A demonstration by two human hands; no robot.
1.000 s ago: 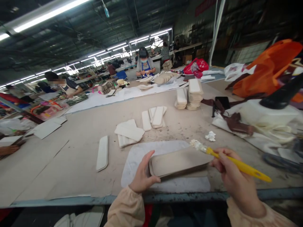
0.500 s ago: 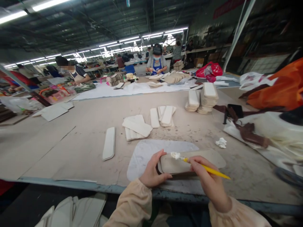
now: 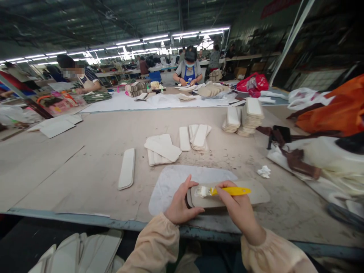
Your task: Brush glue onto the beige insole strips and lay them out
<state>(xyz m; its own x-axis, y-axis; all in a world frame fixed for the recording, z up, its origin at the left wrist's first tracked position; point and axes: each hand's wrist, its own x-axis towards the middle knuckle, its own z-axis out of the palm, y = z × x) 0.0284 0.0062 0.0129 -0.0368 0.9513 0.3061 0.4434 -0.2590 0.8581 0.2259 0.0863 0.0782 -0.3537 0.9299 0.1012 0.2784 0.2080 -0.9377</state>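
My right hand (image 3: 237, 206) grips a yellow-handled brush (image 3: 231, 191) whose bristles carry white paste. The bristles rest near the left end of a long beige rounded panel (image 3: 218, 199), where a whitish wet patch shows. My left hand (image 3: 182, 203) clasps that end of the panel, thumb on the near side and fingers on the far side. More panels seem to lie beneath it, though their number is hidden. Under my hands spreads a pale translucent sheet (image 3: 162, 185). A single white strip (image 3: 126, 168) lies to the left.
Fanned white panels (image 3: 162, 149) and a smaller pile (image 3: 200, 136) lie beyond my hands. Taller stacks (image 3: 253, 115) stand at the back right. Crumpled white paper (image 3: 264, 171) is to the right, near a large pale container (image 3: 332, 155). Co-workers sit across the table.
The brush has come down and left onto the panel's left end, its handle now nearly level. My left hand keeps its hold. The whole view has shifted slightly.
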